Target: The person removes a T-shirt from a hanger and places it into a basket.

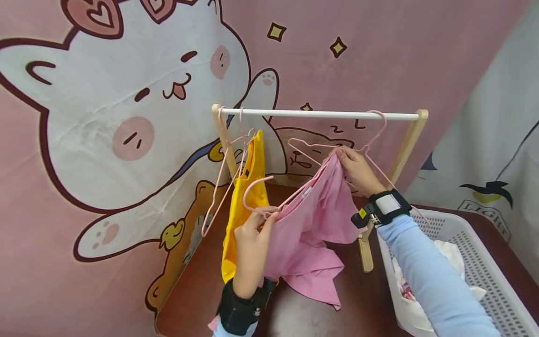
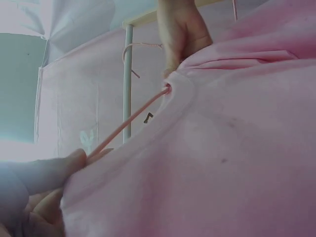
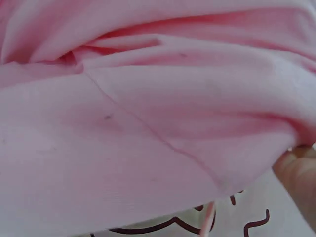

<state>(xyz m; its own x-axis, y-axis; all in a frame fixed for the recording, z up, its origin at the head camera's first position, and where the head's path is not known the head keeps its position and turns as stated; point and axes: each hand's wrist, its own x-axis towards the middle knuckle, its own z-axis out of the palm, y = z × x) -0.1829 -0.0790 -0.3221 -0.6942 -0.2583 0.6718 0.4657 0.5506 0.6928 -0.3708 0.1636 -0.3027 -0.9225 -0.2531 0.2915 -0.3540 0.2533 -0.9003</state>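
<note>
In the head view a pink shirt is stretched between both hands, a small white label showing inside its neckline. My left hand pinches the neckline edge together with a pink hanger, just below its hook. Part of that hanger runs into the shirt and is hidden by cloth. At the shirt's far end, my right hand pinches the bunched fabric between thumb and fingers. The left wrist view shows the hanger's bar slanting along the neckline. Pink cloth fills most of the right wrist view.
A rack with a white rail and wooden legs stands on the brown table. Pink hangers and a yellow garment hang at its left, a bare hanger at its right. A white basket holds clothes.
</note>
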